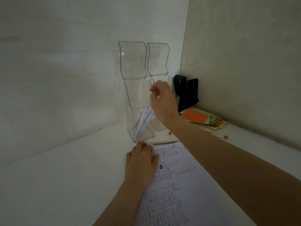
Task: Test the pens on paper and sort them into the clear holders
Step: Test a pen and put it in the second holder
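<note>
Two tall clear holders stand in the corner; the left holder (138,95) has several white pens (143,121) leaning inside, and the right holder (160,126) looks empty. My right hand (162,101) is raised at the left holder's upper opening and pinches a pale pen (158,96), of which only the tip shows. The test paper (175,185), covered in small ink marks, lies on the white table. My left hand (140,162) rests on its top left corner, fingers curled over something pale that I cannot make out.
A thin grey pen (165,143) lies just beyond the paper. A small red bit (170,132) and a pink bit (225,137) lie on the table. Coloured sticky notes (200,117) and a black desk device (185,92) fill the right corner. Walls close in behind and to the right.
</note>
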Demonstrator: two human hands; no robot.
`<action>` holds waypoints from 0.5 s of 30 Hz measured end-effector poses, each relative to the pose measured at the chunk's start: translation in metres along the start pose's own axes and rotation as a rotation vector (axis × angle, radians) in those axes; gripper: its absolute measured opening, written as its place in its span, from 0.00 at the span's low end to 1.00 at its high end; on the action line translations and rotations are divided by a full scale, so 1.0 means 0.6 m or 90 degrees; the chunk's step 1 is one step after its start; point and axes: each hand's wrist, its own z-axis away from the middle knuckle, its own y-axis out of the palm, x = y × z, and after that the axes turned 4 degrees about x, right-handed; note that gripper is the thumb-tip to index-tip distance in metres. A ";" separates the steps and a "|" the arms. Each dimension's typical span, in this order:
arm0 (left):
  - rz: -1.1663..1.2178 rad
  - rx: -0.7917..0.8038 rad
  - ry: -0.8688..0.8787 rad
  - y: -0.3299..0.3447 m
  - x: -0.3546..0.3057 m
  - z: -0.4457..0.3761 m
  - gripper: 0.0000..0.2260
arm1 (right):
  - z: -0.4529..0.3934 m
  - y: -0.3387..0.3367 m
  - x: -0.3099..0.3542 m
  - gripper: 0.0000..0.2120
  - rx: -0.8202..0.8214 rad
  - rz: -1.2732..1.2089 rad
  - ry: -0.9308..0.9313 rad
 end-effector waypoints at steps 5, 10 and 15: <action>0.002 -0.006 0.000 0.002 -0.001 0.001 0.16 | 0.105 -0.028 -0.077 0.06 0.165 0.115 0.072; 0.010 -0.015 0.004 0.003 -0.002 0.003 0.16 | 0.139 -0.009 -0.123 0.15 0.495 0.341 0.039; 0.061 -0.081 0.011 -0.002 -0.001 0.004 0.15 | 0.123 -0.017 -0.104 0.12 0.458 0.400 -0.111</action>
